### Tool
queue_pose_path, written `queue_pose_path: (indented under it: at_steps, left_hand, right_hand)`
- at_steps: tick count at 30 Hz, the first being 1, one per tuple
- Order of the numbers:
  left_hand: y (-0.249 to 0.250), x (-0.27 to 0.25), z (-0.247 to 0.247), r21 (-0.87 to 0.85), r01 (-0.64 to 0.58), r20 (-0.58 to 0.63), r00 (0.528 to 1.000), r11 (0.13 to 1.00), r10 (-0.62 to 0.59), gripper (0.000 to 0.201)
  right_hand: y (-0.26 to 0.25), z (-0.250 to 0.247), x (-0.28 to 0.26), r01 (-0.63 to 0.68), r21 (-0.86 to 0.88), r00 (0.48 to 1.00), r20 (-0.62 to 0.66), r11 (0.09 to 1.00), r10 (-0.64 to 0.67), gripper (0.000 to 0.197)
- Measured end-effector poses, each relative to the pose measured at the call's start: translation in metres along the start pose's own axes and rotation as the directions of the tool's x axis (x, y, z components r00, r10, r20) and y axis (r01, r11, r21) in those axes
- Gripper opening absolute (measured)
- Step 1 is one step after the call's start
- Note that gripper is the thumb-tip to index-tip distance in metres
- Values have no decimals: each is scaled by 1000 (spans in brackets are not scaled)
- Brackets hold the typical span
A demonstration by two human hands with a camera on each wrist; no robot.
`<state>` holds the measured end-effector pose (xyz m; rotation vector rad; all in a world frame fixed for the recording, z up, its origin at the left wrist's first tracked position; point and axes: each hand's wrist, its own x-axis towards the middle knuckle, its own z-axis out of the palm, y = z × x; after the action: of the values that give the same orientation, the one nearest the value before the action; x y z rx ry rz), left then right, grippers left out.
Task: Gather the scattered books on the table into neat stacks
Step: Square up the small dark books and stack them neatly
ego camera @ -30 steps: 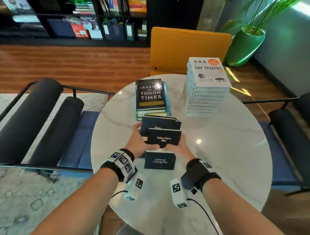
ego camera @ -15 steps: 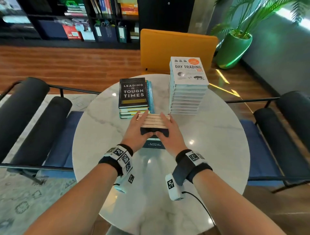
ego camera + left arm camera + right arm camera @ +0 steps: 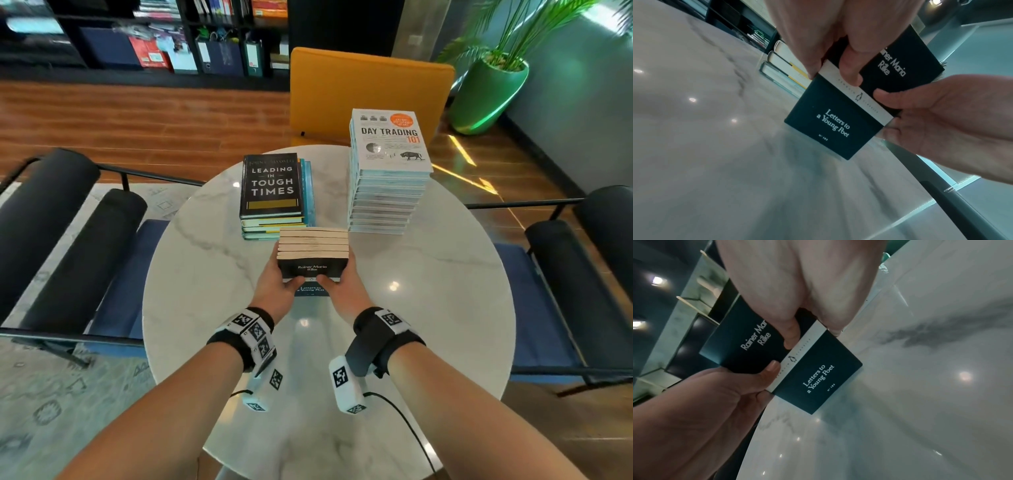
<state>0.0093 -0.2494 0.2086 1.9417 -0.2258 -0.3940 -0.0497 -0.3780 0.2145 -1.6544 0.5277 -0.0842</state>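
Note:
A bundle of several small black paperbacks (image 3: 312, 244) stands on its lower edge at the table's middle, cream page edges up. The front cover (image 3: 835, 125) reads "Rainer Maria Rilke, Letters to a Young Poet". My left hand (image 3: 275, 287) grips the bundle's left side and my right hand (image 3: 345, 288) grips its right side. Both thumbs lie on the front cover (image 3: 819, 378). Behind it lies a low stack topped by "Leading in Tough Times" (image 3: 271, 185). A tall stack topped by "Day Trading 101" (image 3: 390, 144) stands to the right.
The round white marble table (image 3: 428, 291) carries all the books. Black and blue lounge chairs stand at left (image 3: 68, 233) and right (image 3: 582, 274). A yellow chair (image 3: 370, 92) is behind the table, a green planter (image 3: 486, 92) at the far right.
The small books were fanned loosely between my hands. They are now squared into one upright bundle, slightly farther from me, with both thumbs on the front cover.

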Motion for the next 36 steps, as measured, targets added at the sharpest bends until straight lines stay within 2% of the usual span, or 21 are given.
queue_pose_path:
  at_steps: [8, 14, 17, 21, 25, 28, 32, 36]
  left_hand:
    - [-21, 5, 0, 59, -32, 36, 999, 998, 30, 66]
    - [-8, 18, -8, 97, -29, 93, 996, 995, 20, 62]
    - [4, 25, -22, 132, -66, 89, 994, 989, 55, 56]
    - [27, 48, -57, 148, -115, 58, 992, 982, 108, 47]
    - [54, 90, -89, 24, -50, 47, 998, 998, 49, 28]
    - [63, 125, -104, -88, 33, 25, 999, 996, -31, 29]
    - [61, 166, -116, -76, 164, 70, 985, 984, -159, 22]
    - [52, 194, -120, -47, 230, 98, 970, 972, -224, 31]
  right_hand:
    - [15, -2, 6, 40, -84, 996, 80, 996, -33, 73]
    - [18, -2, 19, -5, -145, 994, 111, 989, 22, 71]
    - [7, -3, 28, 45, -162, 993, 119, 986, -26, 66]
    - [-32, 3, 47, 120, -83, 983, 148, 989, -107, 56]
    - [-79, 18, 82, 76, 27, 989, 124, 997, -79, 39]
    - [-103, 33, 113, 22, 53, 993, 115, 998, -28, 36]
    - [-114, 48, 148, -57, -78, 992, 112, 995, 66, 27]
    - [-116, 58, 174, -101, -166, 992, 59, 981, 112, 24]
